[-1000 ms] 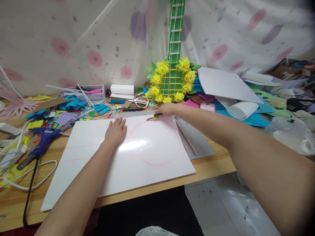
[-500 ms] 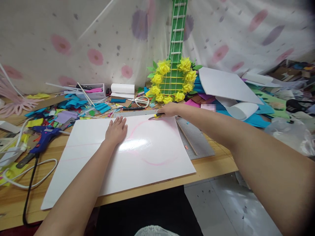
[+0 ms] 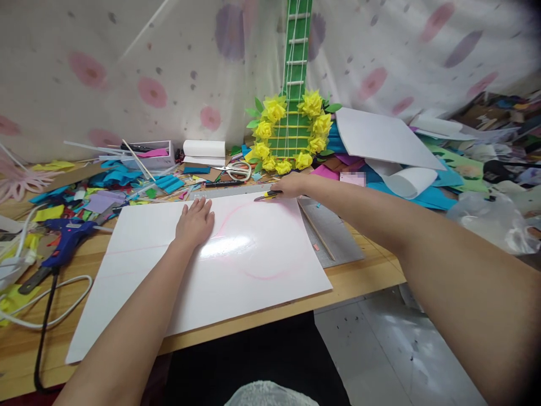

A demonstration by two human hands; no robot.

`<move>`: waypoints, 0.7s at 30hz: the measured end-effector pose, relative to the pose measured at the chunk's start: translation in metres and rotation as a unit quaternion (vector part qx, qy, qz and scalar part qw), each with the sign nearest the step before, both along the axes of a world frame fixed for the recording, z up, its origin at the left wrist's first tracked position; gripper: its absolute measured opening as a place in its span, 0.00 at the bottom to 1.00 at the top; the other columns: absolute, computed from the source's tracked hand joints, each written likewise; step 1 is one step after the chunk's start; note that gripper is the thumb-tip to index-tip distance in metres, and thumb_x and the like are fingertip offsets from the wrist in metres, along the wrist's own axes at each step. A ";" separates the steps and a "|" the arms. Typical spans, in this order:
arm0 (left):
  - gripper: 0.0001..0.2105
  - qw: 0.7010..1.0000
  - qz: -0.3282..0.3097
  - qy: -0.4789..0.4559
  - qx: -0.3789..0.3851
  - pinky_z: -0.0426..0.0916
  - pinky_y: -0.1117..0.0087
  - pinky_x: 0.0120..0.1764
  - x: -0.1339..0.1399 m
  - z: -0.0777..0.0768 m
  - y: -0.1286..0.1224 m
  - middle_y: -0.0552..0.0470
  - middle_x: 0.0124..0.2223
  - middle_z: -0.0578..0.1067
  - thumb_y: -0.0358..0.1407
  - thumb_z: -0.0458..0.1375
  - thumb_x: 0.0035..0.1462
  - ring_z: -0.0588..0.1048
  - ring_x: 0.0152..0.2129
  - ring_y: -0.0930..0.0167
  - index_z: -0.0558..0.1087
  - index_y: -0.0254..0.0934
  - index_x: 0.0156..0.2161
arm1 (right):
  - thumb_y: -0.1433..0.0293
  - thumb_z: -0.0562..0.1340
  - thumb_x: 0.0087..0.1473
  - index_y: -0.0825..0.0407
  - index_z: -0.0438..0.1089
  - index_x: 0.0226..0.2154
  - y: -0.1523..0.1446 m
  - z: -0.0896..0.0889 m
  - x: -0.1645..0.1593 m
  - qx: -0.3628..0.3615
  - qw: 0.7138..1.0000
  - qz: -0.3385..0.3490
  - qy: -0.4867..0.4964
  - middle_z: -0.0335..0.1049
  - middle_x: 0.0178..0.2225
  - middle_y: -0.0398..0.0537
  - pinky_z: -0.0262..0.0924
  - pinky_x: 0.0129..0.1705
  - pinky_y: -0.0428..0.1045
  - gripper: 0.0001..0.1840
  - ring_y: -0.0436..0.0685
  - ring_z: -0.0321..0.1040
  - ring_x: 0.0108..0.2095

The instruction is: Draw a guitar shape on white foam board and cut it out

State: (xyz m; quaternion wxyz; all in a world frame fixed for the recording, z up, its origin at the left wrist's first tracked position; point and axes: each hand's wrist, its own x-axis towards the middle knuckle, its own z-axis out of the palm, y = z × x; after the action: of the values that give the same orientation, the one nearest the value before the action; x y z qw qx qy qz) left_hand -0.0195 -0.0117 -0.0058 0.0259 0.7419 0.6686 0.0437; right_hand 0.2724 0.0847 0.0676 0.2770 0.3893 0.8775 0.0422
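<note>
A large white board [image 3: 270, 254] lies on the wooden table, with a pink guitar-like outline drawn on it. My left hand [image 3: 195, 223] rests flat on the board left of the drawn curve, fingers stretched out. At the board's far edge my right hand [image 3: 291, 186] is closed around a yellow and black utility knife [image 3: 267, 195]. The knife's blade points left and lies at the top of the pink curve; whether it is in the board I cannot tell. Under the board's right side a grey cutting mat [image 3: 344, 248] sticks out, with a thin wooden stick [image 3: 316, 230] on it.
A green guitar-shaped craft piece [image 3: 291, 132] with yellow paper flowers stands behind the board. Scissors [image 3: 237, 172] and paper scraps lie along the back. At left is a blue glue gun [image 3: 70, 239] with its cord. White sheets [image 3: 389, 138] and a plastic bag [image 3: 492, 223] are at right.
The whole view has shifted slightly, so everything sits a little further left. My right hand and the knife stay near the top of the curve; my left hand stays flat on the board.
</note>
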 end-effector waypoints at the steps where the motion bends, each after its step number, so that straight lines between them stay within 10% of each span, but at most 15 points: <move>1: 0.26 1.000 0.000 0.001 0.000 0.43 0.56 0.62 0.000 0.000 0.000 0.48 0.66 0.52 0.40 0.36 0.62 0.49 0.63 0.65 0.55 0.33 0.63 | 0.59 0.51 0.56 0.49 0.65 0.49 0.000 0.000 0.001 0.001 1.000 -0.001 0.001 0.72 0.42 0.55 0.51 0.30 0.49 0.22 0.62 0.68 0.39; 21: 0.26 1.000 -0.003 0.006 0.006 0.44 0.55 0.62 0.000 -0.001 0.000 0.47 0.65 0.52 0.40 0.36 0.62 0.49 0.63 0.64 0.56 0.33 0.62 | 0.61 0.51 0.57 0.51 0.66 0.49 -0.018 0.002 0.017 -0.001 0.997 -0.060 0.038 0.71 0.45 0.58 0.56 0.36 0.53 0.21 0.64 0.68 0.41</move>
State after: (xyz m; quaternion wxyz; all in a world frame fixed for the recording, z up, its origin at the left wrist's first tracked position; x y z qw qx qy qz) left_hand -0.0197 -0.0114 -0.0064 0.0172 0.7444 0.6661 0.0433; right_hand 0.2897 0.0664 0.0697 0.2458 0.4420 0.8626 0.0099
